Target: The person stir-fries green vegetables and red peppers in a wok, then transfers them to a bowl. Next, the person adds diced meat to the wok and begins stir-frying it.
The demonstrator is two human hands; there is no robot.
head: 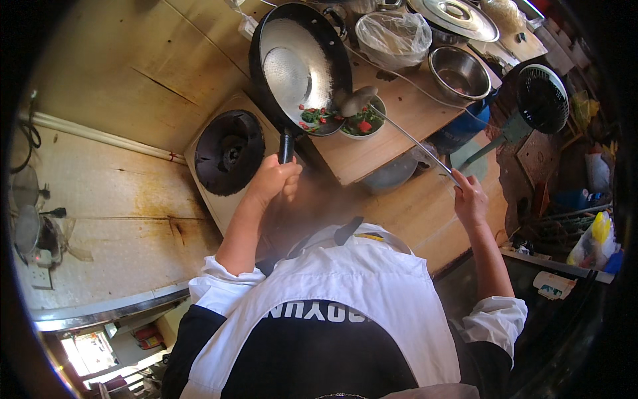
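Note:
My left hand (277, 178) is closed on the black handle of a wok (291, 65), which tilts over the corner of a wooden table. Green vegetables with red chili pieces (315, 116) lie near the wok's lower rim. That rim meets a white bowl (381, 110), which holds more greens and red pieces. My right hand (470, 195) grips the long metal handle of a ladle (359, 101). The ladle's head hangs over the bowl, beside the wok's rim. Whether it touches either one, I cannot tell.
A gas burner (230, 152) stands left of the wok. On the wooden table (349, 159) are a steel bowl (459, 73), a plastic-lined container (394, 40) and a large metal lid (453, 15). A white cord crosses the table. An electric fan (542, 99) stands to the right.

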